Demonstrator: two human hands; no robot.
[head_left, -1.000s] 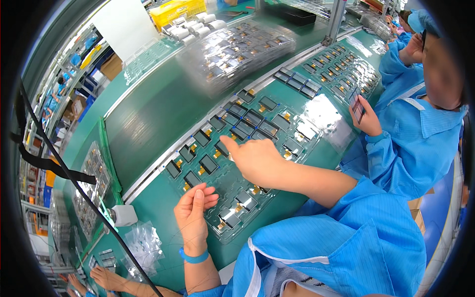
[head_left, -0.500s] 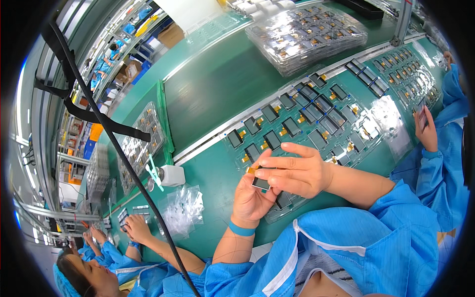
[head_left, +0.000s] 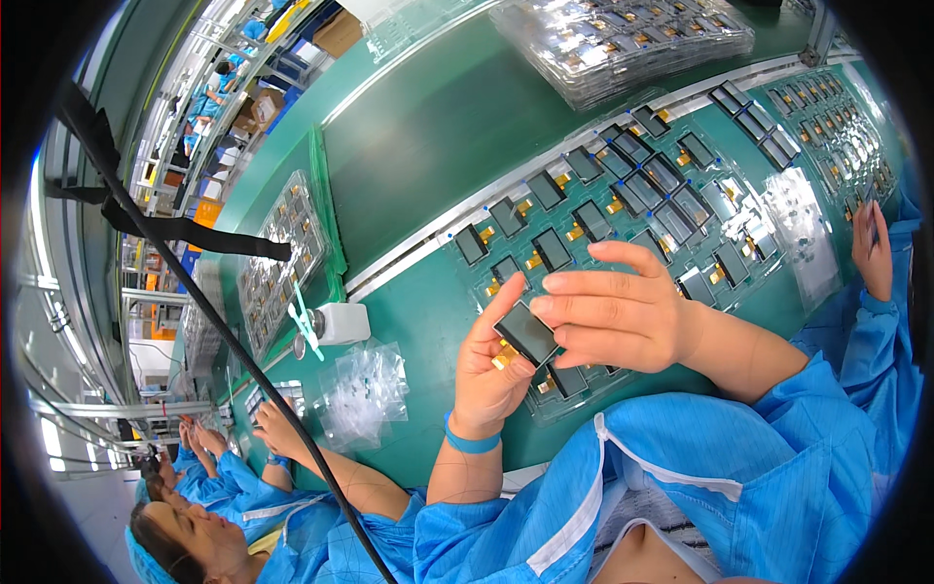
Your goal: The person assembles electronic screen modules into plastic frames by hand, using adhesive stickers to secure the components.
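Note:
A small rectangular display screen, dark-faced with a gold flex connector at its lower left, is held tilted above the bench. My left hand grips it between thumb and fingers at its left and lower edges. At the screen's right edge are the fingertips of my right hand, bent toward it; the right thumb is hidden. Beneath and beyond both hands lies a clear plastic tray of similar screens with gold connectors. Several dark screens sit close together on top of the tray's far part.
Left of my hands are clear plastic bags and a white container with a pale green tool. Stacked trays stand at the back. A black cable crosses the view. Co-workers sit on both sides, with a hand at right.
The screen has turned so its face shows more fully, with its connector now at the lower left. My right hand has shifted slightly right and down, uncovering more of the screen. The view has shifted.

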